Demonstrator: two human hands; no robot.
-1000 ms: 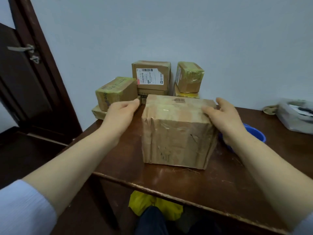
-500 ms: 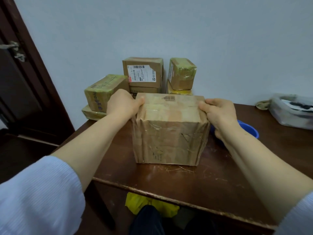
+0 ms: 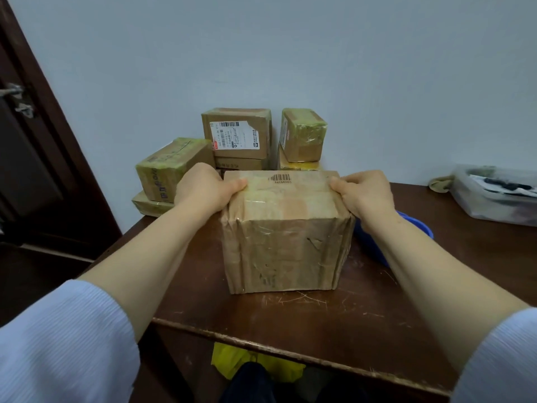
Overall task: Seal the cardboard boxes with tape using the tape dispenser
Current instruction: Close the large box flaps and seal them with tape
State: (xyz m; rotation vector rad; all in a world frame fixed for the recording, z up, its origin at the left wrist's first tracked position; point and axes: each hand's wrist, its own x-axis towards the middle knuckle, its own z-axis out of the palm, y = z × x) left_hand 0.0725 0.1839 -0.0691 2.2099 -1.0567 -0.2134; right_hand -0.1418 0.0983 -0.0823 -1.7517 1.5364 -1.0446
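A large cardboard box (image 3: 286,237), wrapped in clear tape with a barcode on top, stands in the middle of the dark wooden table (image 3: 305,324). My left hand (image 3: 203,190) grips its upper left side, thumb lying on the top edge. My right hand (image 3: 363,196) grips the upper right side, fingers curled over the top corner. No tape dispenser shows in this view.
Several smaller taped boxes (image 3: 238,133) are stacked against the wall behind. A blue bowl (image 3: 406,228) sits partly hidden behind my right wrist. A clear plastic bag (image 3: 494,196) lies at the far right. A dark door (image 3: 32,146) stands on the left. The table's front edge is close to me.
Both hands went from reaching beside the box to gripping its upper corners. The box sits a little nearer and more centred in view.
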